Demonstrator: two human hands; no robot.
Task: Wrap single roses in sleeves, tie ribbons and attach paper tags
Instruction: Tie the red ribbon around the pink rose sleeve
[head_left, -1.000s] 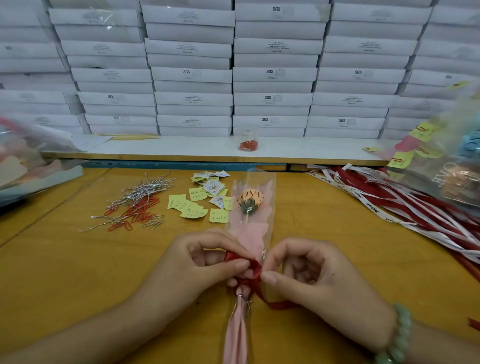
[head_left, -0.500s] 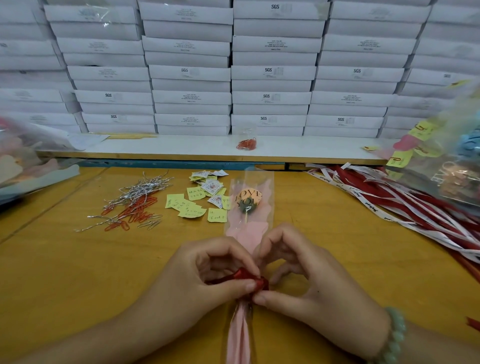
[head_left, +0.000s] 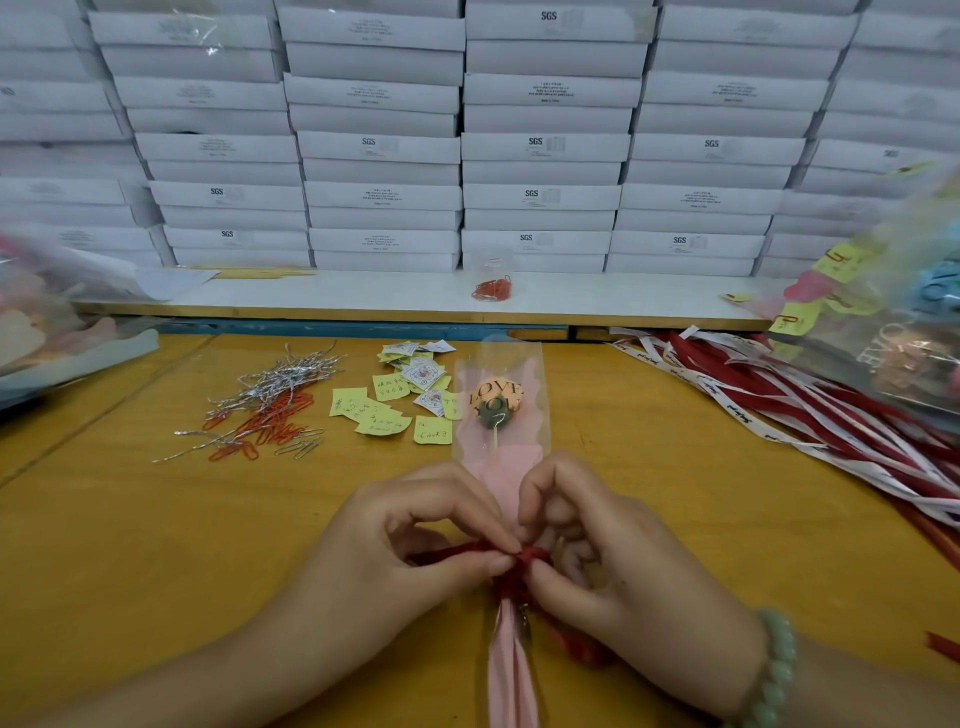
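Note:
A single rose (head_left: 496, 402) printed "LOVE YOU" lies in a clear and pink sleeve (head_left: 501, 467) on the yellow table (head_left: 130, 545), head away from me. A red ribbon (head_left: 524, 564) is gathered round the sleeve's narrow neck. My left hand (head_left: 415, 551) pinches the ribbon from the left with thumb and forefinger. From the right, my right hand (head_left: 608, 571) pinches the same knot; it wears a green bead bracelet. A loose ribbon end (head_left: 587, 644) trails under my right wrist. Yellow paper tags (head_left: 379, 410) lie left of the rose.
Silver twist ties and red paper clips (head_left: 270, 410) are heaped at the left. Red and white ribbons (head_left: 810, 415) fan out at the right, below bagged finished roses (head_left: 898, 332). A small bag of clips (head_left: 491, 286) sits on the white ledge before stacked white boxes (head_left: 540, 150).
My hands have drawn together over the sleeve's neck. The ribbon, stretched out to the right a second ago, is now bunched into a tight knot between my fingertips.

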